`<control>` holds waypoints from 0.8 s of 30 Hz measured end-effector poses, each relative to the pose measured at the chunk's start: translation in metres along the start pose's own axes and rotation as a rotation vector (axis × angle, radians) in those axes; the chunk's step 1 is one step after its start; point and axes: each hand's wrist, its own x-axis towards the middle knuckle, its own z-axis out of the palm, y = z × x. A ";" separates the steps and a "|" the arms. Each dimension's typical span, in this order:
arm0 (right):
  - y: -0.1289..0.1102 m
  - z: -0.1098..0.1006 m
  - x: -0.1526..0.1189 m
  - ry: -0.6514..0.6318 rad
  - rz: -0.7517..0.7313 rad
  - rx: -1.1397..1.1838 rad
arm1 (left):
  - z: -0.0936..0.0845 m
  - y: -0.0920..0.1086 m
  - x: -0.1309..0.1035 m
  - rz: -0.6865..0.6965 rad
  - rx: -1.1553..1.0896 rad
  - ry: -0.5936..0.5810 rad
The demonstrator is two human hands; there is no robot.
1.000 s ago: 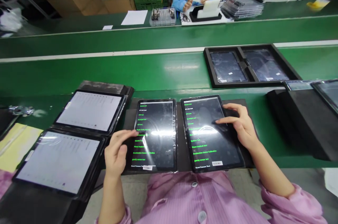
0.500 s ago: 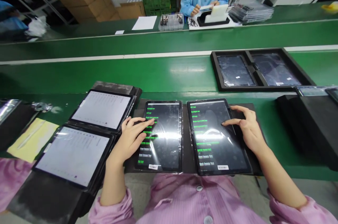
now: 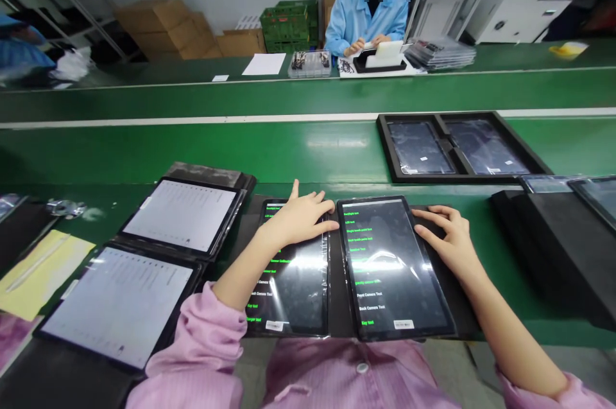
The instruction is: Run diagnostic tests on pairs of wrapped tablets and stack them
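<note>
Two dark tablets lie side by side on black foam in front of me, the left tablet (image 3: pixel 298 287) and the right tablet (image 3: pixel 385 268), both showing green and white test lists. Across the top of the left one reaches my left hand (image 3: pixel 301 219), fingers spread, with fingertips at its right edge near the gap. My right hand (image 3: pixel 450 235) rests by the upper right edge of the right tablet, fingers apart, thumb near its rim. Neither hand holds anything. Further left, two tablets with pale screens (image 3: pixel 180 213) lie on black foam.
Beyond them, a black tray (image 3: pixel 389 158) holds two wrapped tablets. Black foam blocks (image 3: pixel 553 248) stand at right. A yellow paper (image 3: pixel 43 274) with a pen lies far left. Across the green bench sits a person in blue (image 3: pixel 344 14) beside a parts box (image 3: pixel 310 65).
My left hand has moved right and up across the left tablet. My right fingers have left the right screen for its edge. Both lists have scrolled slightly, and the camera view has shifted.
</note>
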 end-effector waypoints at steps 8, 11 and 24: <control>0.004 -0.001 0.005 -0.046 0.064 -0.044 | 0.008 -0.001 -0.007 0.004 0.018 0.023; 0.006 -0.001 0.003 -0.029 0.038 -0.006 | 0.006 -0.001 -0.011 0.027 -0.022 -0.031; 0.001 -0.001 0.004 0.024 0.012 0.046 | 0.007 0.001 -0.012 0.029 -0.024 -0.044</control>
